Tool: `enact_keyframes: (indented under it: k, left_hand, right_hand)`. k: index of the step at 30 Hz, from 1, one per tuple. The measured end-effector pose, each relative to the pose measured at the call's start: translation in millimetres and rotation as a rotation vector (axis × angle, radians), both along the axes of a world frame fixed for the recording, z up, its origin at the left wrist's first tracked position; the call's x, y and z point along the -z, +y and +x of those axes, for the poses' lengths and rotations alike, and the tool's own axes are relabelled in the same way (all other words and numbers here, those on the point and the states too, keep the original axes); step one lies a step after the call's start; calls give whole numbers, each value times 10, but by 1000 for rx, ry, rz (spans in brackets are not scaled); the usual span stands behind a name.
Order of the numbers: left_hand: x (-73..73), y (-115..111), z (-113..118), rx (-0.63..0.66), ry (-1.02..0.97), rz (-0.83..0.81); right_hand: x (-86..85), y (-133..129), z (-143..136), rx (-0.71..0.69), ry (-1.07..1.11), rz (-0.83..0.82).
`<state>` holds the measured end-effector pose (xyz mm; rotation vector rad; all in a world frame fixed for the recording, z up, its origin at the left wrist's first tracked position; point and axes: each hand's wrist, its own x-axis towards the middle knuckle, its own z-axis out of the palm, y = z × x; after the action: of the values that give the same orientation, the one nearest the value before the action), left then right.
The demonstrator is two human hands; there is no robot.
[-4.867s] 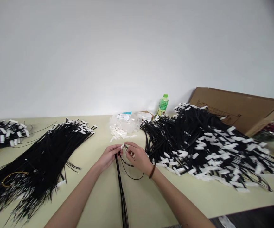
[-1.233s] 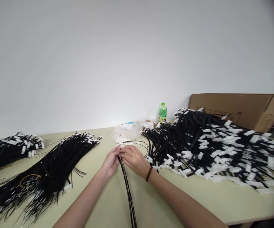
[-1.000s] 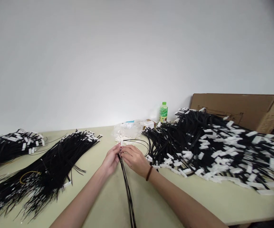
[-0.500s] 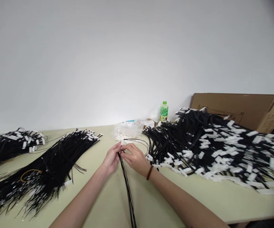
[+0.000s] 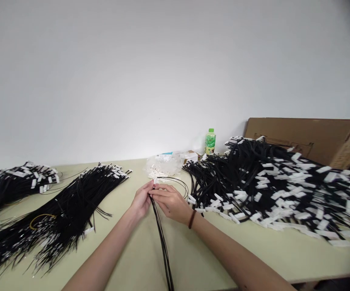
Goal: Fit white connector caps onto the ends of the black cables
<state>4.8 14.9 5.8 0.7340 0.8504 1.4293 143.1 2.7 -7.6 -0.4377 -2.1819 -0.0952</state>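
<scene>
In the middle of the head view my left hand point(image 5: 141, 200) is closed on a small white connector point(image 5: 155, 180). My right hand point(image 5: 172, 203) pinches at black wires point(image 5: 164, 246) just below the connector, its fingertips against those of my left hand. From there the wires run down toward the table's near edge. One thin black wire point(image 5: 184, 183) loops out to the right behind my right hand. Fingers cover the spot where wire and connector meet. Just beyond lies a clear plastic bag point(image 5: 164, 163) with small white pieces in and before it.
Bundles of black wires point(image 5: 83, 198) lie at left on the pale table point(image 5: 126, 258), with a second bundle point(image 5: 7, 190) farther left. A large heap of black wires with white connectors point(image 5: 253, 173) covers the right side. Behind stand a green-capped bottle point(image 5: 210, 142) and a cardboard box point(image 5: 299, 135).
My right hand has shifted slightly left, its fingers now stretched farther across the wires beneath the connector. My left hand keeps nearly the same place.
</scene>
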Motion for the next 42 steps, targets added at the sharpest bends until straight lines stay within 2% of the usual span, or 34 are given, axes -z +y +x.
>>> enact_keyframes:
  k: [4,9,13,16,21,26,29,31,33,38,42]
  left_hand:
    - [14,40,-45,-48,5,-39]
    - [33,63,-70,-60,-14,-48]
    - [39,70,-62,-84,-16,-65]
    - [62,82,-57,-102,-31,-53]
    - [122,106,-50,-139,-34,-38]
    - [135,114,-44,-212,-30,-39]
    - [113,89,-42,-199,-39,-53]
    - [95,62,-35,-165,-43,-56]
    - [82,34,-21,-139,-36,-65]
    - [48,-29,44,-93,-26,-62]
    - [0,-80,92,-54,-33,-22]
  right_hand:
    - [-22,-13,-38,-125,216,-195]
    - [-74,-11,-50,-245,504,-559]
    - [-137,28,-15,-382,956,-905]
    - [-179,118,79,-400,1254,-994]
    - [-246,279,318,-203,1494,-912]
    - [-360,310,509,-43,1461,-700]
    - [-395,296,556,63,1399,-604]
    - [-385,271,537,175,1280,-545]
    - [-355,226,474,275,1071,-453]
    - [-247,78,233,281,460,-105]
    - [-195,15,146,392,310,74]
